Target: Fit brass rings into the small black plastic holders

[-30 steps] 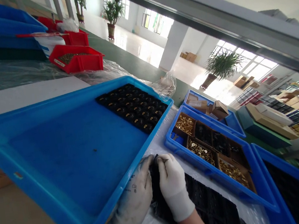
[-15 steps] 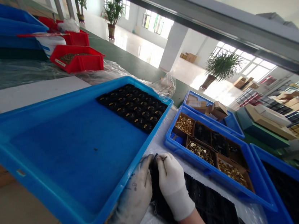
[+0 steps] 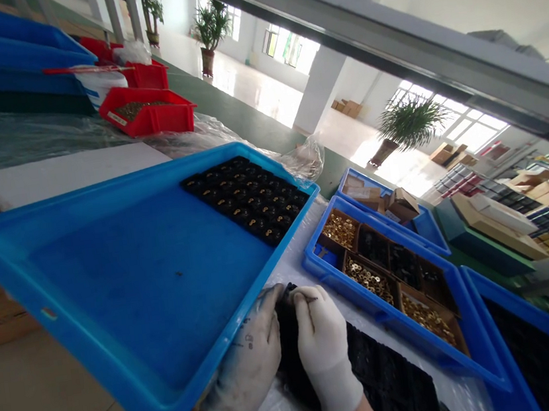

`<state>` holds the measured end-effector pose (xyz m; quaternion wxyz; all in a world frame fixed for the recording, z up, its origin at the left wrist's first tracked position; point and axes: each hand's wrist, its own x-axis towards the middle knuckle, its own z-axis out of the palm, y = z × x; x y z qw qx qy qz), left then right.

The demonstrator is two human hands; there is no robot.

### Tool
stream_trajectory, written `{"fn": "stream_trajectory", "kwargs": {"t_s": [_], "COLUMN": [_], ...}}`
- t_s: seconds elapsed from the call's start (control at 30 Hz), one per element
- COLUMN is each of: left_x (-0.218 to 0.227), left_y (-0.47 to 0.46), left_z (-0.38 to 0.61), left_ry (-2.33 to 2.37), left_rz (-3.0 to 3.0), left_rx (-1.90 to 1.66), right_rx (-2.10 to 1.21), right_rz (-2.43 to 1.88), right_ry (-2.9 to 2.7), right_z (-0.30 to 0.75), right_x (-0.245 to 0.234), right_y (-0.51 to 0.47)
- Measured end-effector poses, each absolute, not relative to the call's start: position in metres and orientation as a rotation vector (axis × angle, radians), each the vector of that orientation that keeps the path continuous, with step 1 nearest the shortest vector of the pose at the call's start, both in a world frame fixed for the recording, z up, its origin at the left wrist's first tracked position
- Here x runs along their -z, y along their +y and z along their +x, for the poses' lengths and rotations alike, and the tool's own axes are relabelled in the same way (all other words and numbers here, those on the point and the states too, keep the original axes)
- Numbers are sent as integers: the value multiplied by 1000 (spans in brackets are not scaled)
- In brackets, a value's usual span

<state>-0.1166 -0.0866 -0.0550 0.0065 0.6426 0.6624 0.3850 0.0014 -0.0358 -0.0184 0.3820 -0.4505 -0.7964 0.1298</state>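
Note:
Both my hands wear whitish work gloves and meet just past the near right edge of the blue tray. My left hand is closed against a black moulded piece, which shows between the two gloves. Closed in a pinch beside it is my right hand, with the tip of a small, thin dark part showing at its fingertips; its kind is too small to make out. Below and right of the hands lie rows of black blocky pieces. Black pieces with small gold-coloured fittings fill the tray's far right end.
Right of my hands stands a blue bin with boxes of brass nuts, washers and black parts. Another blue bin adjoins it. A red bin of small metal parts stands at the back left, near plastic film.
My right hand has shifted slightly right and down, its fingers turned a little away from the left. The left hand stays almost in place. The view has tilted slightly.

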Motion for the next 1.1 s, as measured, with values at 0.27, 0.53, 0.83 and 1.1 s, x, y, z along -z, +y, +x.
{"fn": "stream_trajectory", "kwargs": {"t_s": [0.27, 0.53, 0.83, 1.1], "left_x": [54, 52, 73, 83], "left_y": [-87, -90, -155, -148], "left_z": [-116, -121, -133, -128], "left_ry": [2058, 2023, 1923, 2016], "left_rz": [1991, 1998, 2177, 2132], "left_rx": [-1179, -1171, -906, -836], "right_rx": [-389, -459, -538, -440], "right_rz": [-1135, -1148, -1084, -1104], "right_ry": [-2047, -2031, -2036, -2102], "right_z": [2, 5, 27, 11], "right_x": [20, 15, -2, 17], "right_y": [-36, -30, -60, -74]}}
